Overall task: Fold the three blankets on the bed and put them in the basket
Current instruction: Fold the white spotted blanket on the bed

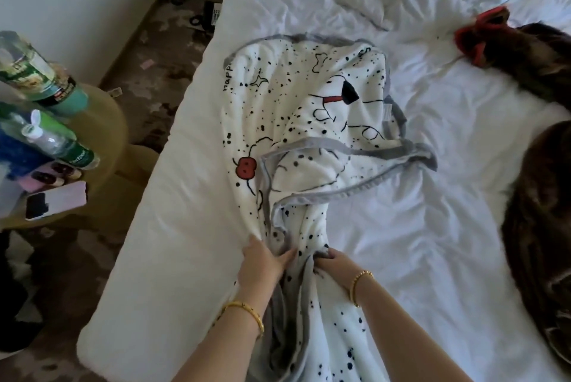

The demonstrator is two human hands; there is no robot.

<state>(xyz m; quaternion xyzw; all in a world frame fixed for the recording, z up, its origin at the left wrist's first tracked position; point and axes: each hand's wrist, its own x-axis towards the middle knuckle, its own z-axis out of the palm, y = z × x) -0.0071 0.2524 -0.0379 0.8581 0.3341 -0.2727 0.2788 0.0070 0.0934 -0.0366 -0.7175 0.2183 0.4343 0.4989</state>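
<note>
A white blanket (pixel 312 134) with black spots, cartoon drawings and a grey border is seen lying crumpled on the bed (pixel 401 227), its near end gathered and drawn toward the person. The left hand (pixel 262 261) is laid against the bunched fabric with fingers fairly straight and the thumb spread, cloth apparently caught under it; whether it is truly pinched cannot be told. The right hand (pixel 332 261) is curled into the folds just beside it, and fabric is gripped there. A dark brown blanket (pixel 540 165) is spread along the right side of the bed, well apart from the white one, with a red-trimmed piece (pixel 482 32) at its far end. No basket is in view.

The step in hand is judged to be finding the edges before the first fold. It is done best if the grey border is followed outward by each hand until two corners are held, not a bunch from the middle. The turned-over flap near the centre should be shaken flat first, or a lump will be folded in. The blanket should be spread over the bare sheet, corners matched, edges aligned by the grey trim, and creases smoothed outward. The fleece looks soft and limp, so a sagging centre is likely unless the cloth is kept taut. The crowded side counter (pixel 102 134) on the left, bearing bottles (pixel 46 79), should be given room.
</note>
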